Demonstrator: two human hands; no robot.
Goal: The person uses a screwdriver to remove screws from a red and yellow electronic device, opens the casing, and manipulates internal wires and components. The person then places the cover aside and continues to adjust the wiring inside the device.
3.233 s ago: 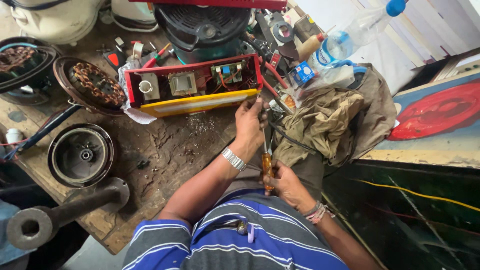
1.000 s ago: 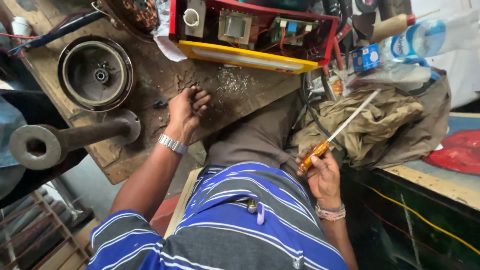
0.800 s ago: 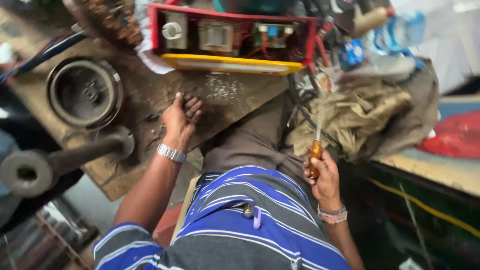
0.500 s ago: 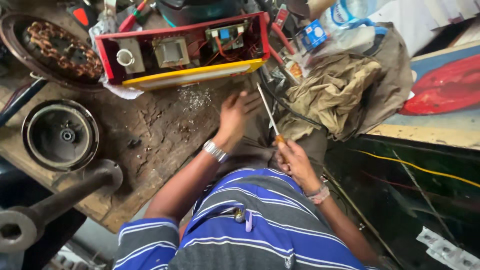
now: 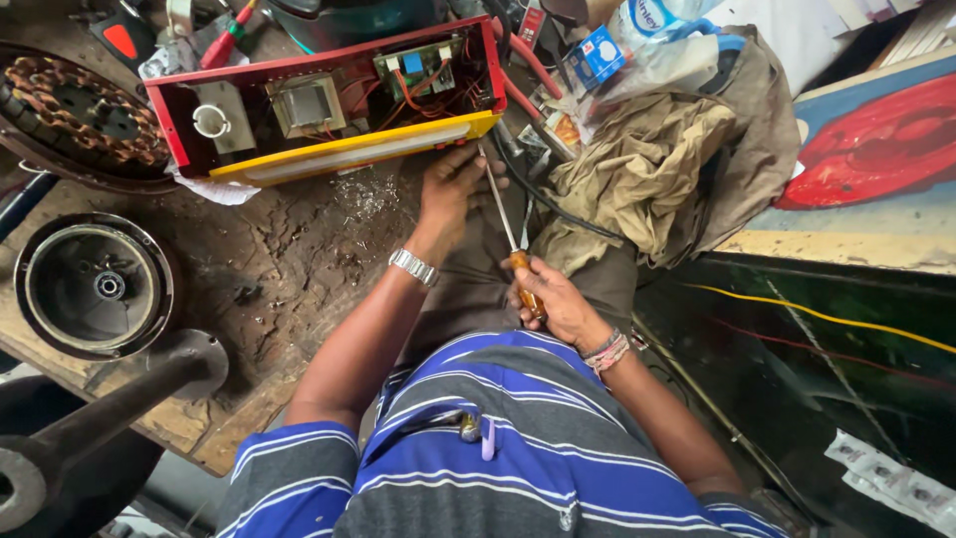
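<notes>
My right hand [image 5: 554, 302] grips the orange handle of a long screwdriver [image 5: 501, 217], whose shaft points up toward the yellow front edge of an open red device case [image 5: 329, 95]. Inside the case are a transformer, a circuit board and coloured wires. My left hand [image 5: 450, 184], with a metal watch on the wrist, rests at the case's lower right corner, fingers curled beside the screwdriver shaft.
A worn wooden workbench [image 5: 279, 269] carries a round metal motor housing [image 5: 95, 289] and a copper-wound stator [image 5: 75, 110] at the left. A heavy vise handle [image 5: 119, 399] juts out lower left. A crumpled khaki cloth [image 5: 657, 169] and a plastic bottle [image 5: 657, 20] lie right.
My left hand moved from the bare bench surface on the left up to the case's corner. My right hand swung the screwdriver so its tip meets the case edge.
</notes>
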